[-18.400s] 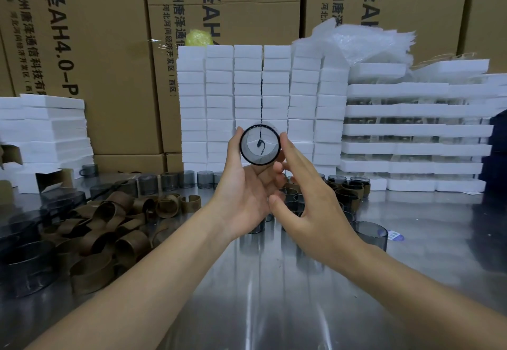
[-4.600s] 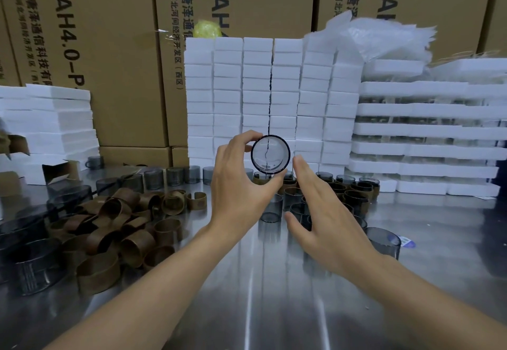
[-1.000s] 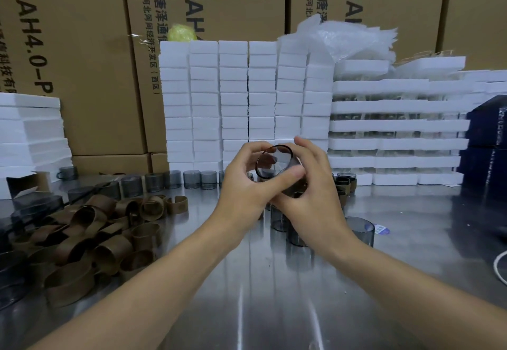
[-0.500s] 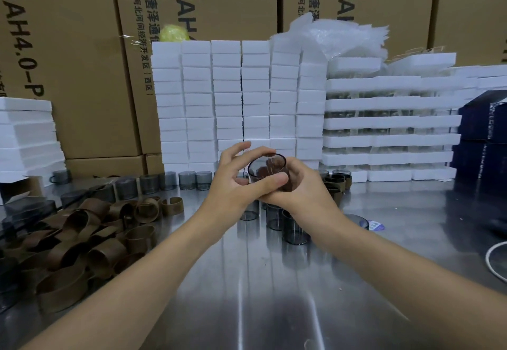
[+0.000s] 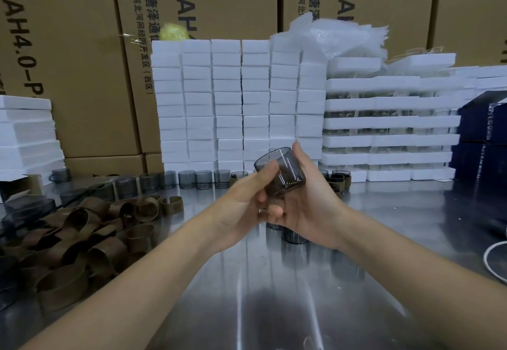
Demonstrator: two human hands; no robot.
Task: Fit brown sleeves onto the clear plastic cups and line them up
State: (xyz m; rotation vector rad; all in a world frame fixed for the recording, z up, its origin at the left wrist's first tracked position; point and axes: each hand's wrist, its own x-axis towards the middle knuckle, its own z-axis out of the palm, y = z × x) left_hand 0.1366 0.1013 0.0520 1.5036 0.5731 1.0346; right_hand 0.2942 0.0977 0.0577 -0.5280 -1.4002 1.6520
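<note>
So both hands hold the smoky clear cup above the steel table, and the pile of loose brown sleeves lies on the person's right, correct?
Not quite: the pile of brown sleeves lies on the person's left, not the right, as the head view shows. The left hand and right hand do hold the cup above the table.

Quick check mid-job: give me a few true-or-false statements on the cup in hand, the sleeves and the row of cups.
1. The left hand and right hand both hold one clear cup off the table. True.
2. The clear cup is upright. False: it is tilted.
3. The brown sleeves are piled on the right. False: they lie on the left.
4. A row of cups stands before the white foam stacks. True.
</note>
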